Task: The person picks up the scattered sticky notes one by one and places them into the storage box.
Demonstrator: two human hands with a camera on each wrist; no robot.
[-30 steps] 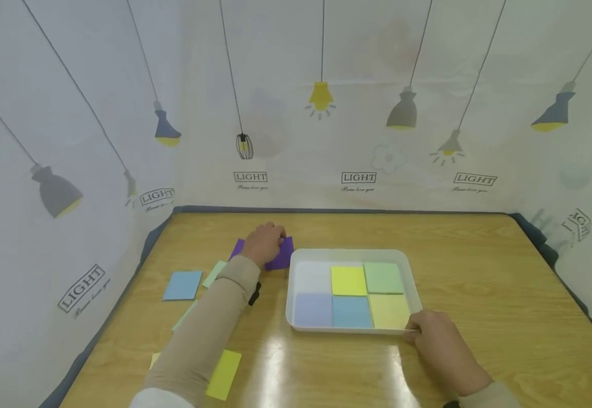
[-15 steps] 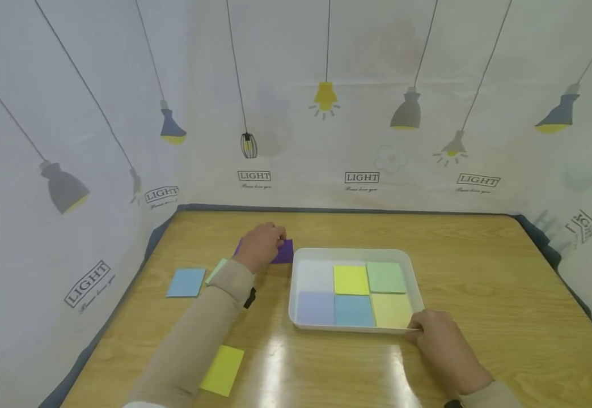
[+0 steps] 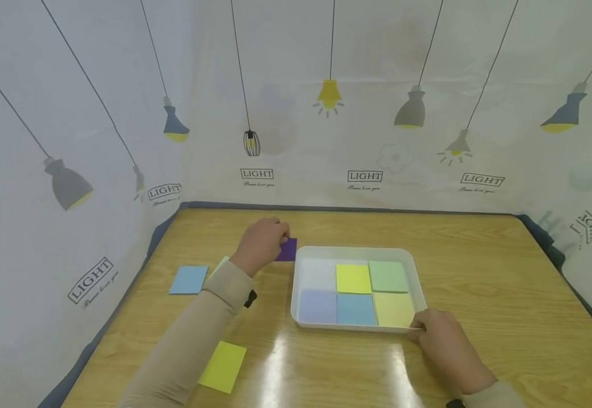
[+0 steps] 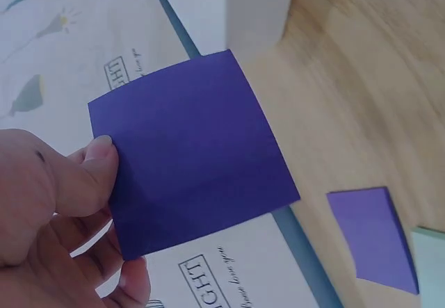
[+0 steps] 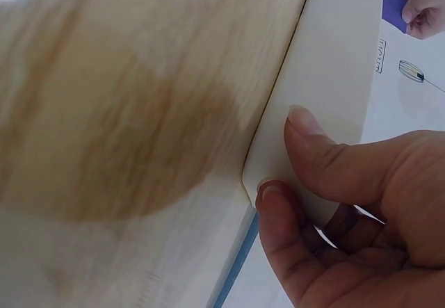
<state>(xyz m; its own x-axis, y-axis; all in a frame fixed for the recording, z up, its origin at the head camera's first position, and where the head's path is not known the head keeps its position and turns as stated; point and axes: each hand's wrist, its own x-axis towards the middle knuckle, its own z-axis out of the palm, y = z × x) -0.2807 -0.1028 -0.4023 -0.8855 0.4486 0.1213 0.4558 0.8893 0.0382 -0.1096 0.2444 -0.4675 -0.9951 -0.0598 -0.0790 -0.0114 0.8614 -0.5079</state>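
Between thumb and fingers my left hand (image 3: 261, 245) pinches a purple sticky note (image 4: 188, 155) by one edge, just left of a white tray (image 3: 360, 327). The left wrist view shows a second purple piece, a sticky note pad (image 4: 375, 238), lying on the table. My right hand (image 3: 449, 348) pinches the tray's near right corner, thumb on the outer wall. Inside the tray lie a yellow pad (image 3: 354, 279), a green pad (image 3: 389, 276), a lavender pad (image 3: 318, 306), a blue pad (image 3: 356, 309) and a pale yellow pad (image 3: 394, 309). Its back left part shows bare white bottom.
Left of the tray, a blue pad (image 3: 189, 280) lies on the wooden table (image 3: 505, 272), with a green pad (image 3: 222, 263) partly behind my left sleeve. A yellow pad (image 3: 223, 366) lies nearer the front. A lamp-printed cloth (image 3: 296, 141) surrounds the table's back and sides.
My left hand has lifted the purple note and shifted slightly right, nearer the tray. The view has tilted a little; my right hand keeps its hold on the tray corner.
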